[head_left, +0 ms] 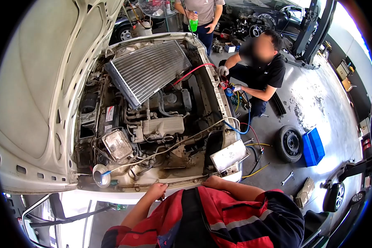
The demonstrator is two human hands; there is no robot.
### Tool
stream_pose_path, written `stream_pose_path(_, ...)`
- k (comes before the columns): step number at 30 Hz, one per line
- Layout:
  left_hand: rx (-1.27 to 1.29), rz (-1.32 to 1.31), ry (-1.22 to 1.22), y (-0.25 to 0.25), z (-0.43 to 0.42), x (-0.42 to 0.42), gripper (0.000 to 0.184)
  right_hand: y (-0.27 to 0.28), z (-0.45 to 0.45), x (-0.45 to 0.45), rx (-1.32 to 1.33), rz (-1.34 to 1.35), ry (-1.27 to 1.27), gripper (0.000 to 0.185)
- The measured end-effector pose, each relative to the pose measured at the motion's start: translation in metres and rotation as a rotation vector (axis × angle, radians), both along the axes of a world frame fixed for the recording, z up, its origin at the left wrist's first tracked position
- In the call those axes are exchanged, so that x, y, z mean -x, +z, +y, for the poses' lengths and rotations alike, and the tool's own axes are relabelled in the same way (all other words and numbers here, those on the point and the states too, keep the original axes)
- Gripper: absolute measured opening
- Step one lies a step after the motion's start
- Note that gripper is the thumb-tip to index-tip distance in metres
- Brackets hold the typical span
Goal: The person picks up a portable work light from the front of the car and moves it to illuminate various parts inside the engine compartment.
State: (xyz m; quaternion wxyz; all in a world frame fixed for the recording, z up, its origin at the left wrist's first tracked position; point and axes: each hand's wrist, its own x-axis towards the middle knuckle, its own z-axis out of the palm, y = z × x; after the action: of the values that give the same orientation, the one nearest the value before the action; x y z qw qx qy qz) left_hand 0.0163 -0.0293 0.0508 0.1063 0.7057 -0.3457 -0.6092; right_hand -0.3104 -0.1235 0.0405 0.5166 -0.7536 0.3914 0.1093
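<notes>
I stand against the fender edge (136, 188) of a white car with its hood up. My left hand (156, 191) is at that edge, its fingers curled together in a pinch. Close by on the right, my right hand (213, 182) lies on the same edge with fingers bent inward. What either hand grips, if anything, is too small to make out. Across the engine bay runs a beige hose (174, 145), its blue end in a round white funnel-like cup (101, 175). A white box-shaped part (230, 156) sits right of my right hand.
A radiator (149, 70) lies over the engine (163, 126). A crouching co-worker (258, 66) with gloves handles gauges and hoses (231, 91). Another person holds a green spray bottle (193, 22). A wheel (289, 143), blue crate (313, 146) and wrench (287, 178) are on the floor.
</notes>
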Motion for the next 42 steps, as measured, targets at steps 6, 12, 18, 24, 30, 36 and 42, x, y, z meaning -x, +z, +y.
stream_pose_path(6,0.003,0.01,0.017,-0.002,0.0,0.0,0.039,-0.012,0.001,-0.001,0.001,0.025,0.011,0.052)
stream_pose_path(12,-0.01,0.016,0.037,0.002,0.0,0.002,0.039,-0.032,0.002,0.001,0.013,0.019,0.035,0.052)
stream_pose_path(18,-0.035,0.016,0.027,-0.002,0.0,-0.001,0.039,-0.019,0.001,-0.002,-0.069,0.08,-0.074,0.053)
stream_pose_path(24,-0.014,0.023,0.048,-0.001,0.0,0.001,0.039,-0.018,0.001,-0.001,-0.065,0.071,-0.072,0.053)
stream_pose_path(30,-0.017,0.029,0.042,-0.001,0.0,0.0,0.04,-0.031,0.002,0.0,-0.059,0.081,-0.072,0.053)
stream_pose_path(36,-0.016,0.016,0.03,-0.002,0.0,0.0,0.04,-0.026,0.002,-0.001,-0.092,0.103,-0.089,0.052)
stream_pose_path(42,-0.023,0.025,0.021,-0.001,0.0,0.0,0.04,-0.023,0.001,-0.001,-0.057,0.082,-0.032,0.053)
